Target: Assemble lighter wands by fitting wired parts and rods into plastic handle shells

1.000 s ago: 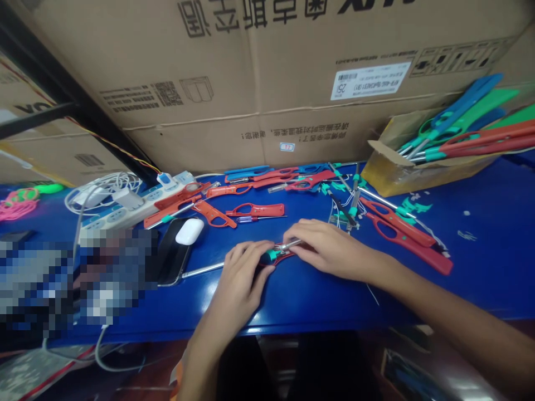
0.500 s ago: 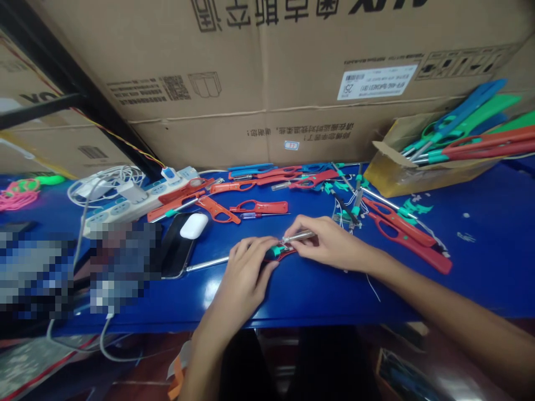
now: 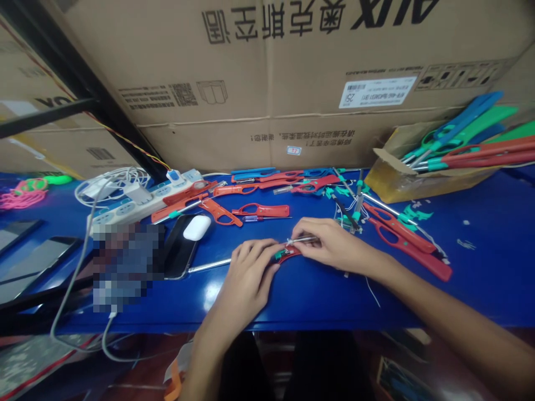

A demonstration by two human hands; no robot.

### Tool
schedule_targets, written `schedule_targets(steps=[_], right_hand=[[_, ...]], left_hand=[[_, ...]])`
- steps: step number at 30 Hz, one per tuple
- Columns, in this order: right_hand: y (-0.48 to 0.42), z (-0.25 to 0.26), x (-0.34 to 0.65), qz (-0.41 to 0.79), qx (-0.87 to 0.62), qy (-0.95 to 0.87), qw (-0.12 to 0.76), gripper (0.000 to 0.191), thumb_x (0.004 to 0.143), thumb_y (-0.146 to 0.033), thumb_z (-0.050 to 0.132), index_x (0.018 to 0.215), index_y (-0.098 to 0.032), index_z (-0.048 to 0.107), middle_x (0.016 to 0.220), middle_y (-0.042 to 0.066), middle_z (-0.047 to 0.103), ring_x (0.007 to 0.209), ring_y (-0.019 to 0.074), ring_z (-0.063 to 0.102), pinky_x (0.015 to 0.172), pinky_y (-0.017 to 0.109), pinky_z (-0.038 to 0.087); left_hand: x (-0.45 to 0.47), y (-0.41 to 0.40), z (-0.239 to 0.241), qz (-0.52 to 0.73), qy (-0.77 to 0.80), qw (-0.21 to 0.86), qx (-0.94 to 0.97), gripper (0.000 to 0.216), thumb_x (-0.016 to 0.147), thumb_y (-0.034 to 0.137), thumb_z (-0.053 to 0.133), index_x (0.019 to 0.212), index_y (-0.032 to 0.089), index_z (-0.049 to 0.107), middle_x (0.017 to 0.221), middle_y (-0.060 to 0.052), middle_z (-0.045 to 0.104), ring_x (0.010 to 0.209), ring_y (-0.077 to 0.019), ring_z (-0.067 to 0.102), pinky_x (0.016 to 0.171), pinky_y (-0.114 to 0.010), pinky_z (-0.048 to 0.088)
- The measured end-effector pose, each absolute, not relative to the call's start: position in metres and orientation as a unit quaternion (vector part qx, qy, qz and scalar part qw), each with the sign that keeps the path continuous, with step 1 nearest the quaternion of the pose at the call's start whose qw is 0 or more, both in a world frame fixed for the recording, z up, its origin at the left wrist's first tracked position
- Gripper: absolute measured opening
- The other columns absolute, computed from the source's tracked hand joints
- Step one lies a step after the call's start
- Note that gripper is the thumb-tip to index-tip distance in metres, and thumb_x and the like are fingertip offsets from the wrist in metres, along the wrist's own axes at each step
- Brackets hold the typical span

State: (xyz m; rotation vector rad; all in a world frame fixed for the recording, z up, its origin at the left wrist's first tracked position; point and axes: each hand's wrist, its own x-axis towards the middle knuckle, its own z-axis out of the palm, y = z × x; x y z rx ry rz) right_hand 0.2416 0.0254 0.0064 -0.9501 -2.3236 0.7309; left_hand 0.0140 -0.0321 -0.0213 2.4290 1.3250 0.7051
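My left hand [image 3: 249, 273] is closed on a long-necked lighter lying on the blue table, its fingers over the body. The lighter's metal tube [image 3: 211, 265] sticks out to the left, and part of its opened red casing [image 3: 289, 255] with a green piece shows between my hands. My right hand [image 3: 330, 240] pinches a slim silver cylindrical part [image 3: 307, 239] just above the casing. Whether that part touches the casing, I cannot tell. Behind my hands lie a red lighter half [image 3: 270, 210] and a small screwdriver [image 3: 253, 218] with a clear purplish handle.
Red and blue lighter shells [image 3: 280, 178] line the back. Green bits and wires [image 3: 345, 206] lie to the right, near red handles [image 3: 401, 239]. A carton of lighters [image 3: 401, 186] stands back right. Leftward are a phone [image 3: 178, 253], white earbud case [image 3: 197, 228] and power strip [image 3: 125, 209].
The silver part in my right hand has tipped to lie flatter, and more of the red casing shows. My left hand keeps its hold. The camera view has shifted slightly.
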Motion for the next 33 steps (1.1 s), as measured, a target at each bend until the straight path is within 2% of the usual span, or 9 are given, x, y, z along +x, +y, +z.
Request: schedule_targets(steps=[3, 8, 16, 27, 33], right_hand=[[0.026, 0.006, 0.241, 0.279, -0.354, -0.857, 0.249, 0.007, 0.093, -0.019, 0.059, 0.093, -0.018, 0.066, 0.089, 0.002, 0.066, 0.073, 0.0117, 0.061, 0.068, 0.027, 0.049], [0.026, 0.004, 0.241, 0.289, -0.366, -0.843, 0.267, 0.014, 0.097, -0.026, 0.058, 0.108, -0.019, 0.063, 0.103, 0.004, 0.069, 0.085, 0.0143, 0.066, 0.080, 0.029, 0.052], [0.030, 0.005, 0.244, 0.272, -0.348, -0.861, 0.251, 0.017, 0.102, -0.025, 0.051, 0.102, -0.020, 0.067, 0.102, 0.005, 0.069, 0.094, 0.0169, 0.064, 0.088, 0.034, 0.048], [0.030, 0.007, 0.246, 0.299, -0.331, -0.860, 0.247, 0.019, 0.102, -0.030, 0.052, 0.100, -0.020, 0.068, 0.100, 0.004, 0.067, 0.092, 0.0158, 0.063, 0.088, 0.031, 0.047], [0.032, 0.008, 0.246, 0.260, -0.327, -0.882, 0.220, 0.022, 0.102, -0.033, 0.051, 0.100, -0.020, 0.069, 0.101, 0.005, 0.069, 0.098, 0.0192, 0.058, 0.090, 0.035, 0.044]], left_hand=[[0.014, -0.031, -0.019, 0.232, 0.457, 0.129, 0.849, 0.036, 0.101, 0.018, 0.047, 0.135, 0.029, 0.053, 0.133, -0.006, 0.058, 0.121, -0.0242, 0.050, 0.102, -0.043, 0.040], [0.010, -0.023, -0.005, 0.176, 0.436, 0.134, 0.873, 0.042, 0.100, 0.020, 0.050, 0.141, 0.031, 0.048, 0.131, -0.005, 0.057, 0.116, -0.0244, 0.051, 0.100, -0.042, 0.042], [0.003, -0.012, 0.006, 0.139, 0.398, 0.152, 0.894, 0.042, 0.100, 0.023, 0.053, 0.141, 0.032, 0.049, 0.126, -0.005, 0.057, 0.113, -0.0238, 0.053, 0.099, -0.040, 0.045], [0.004, -0.016, -0.001, 0.157, 0.407, 0.156, 0.886, 0.039, 0.101, 0.022, 0.051, 0.139, 0.032, 0.050, 0.128, -0.005, 0.056, 0.113, -0.0237, 0.051, 0.098, -0.040, 0.042], [0.003, -0.015, -0.004, 0.162, 0.410, 0.159, 0.883, 0.039, 0.101, 0.023, 0.052, 0.138, 0.032, 0.050, 0.127, -0.005, 0.056, 0.111, -0.0236, 0.051, 0.097, -0.040, 0.040]])
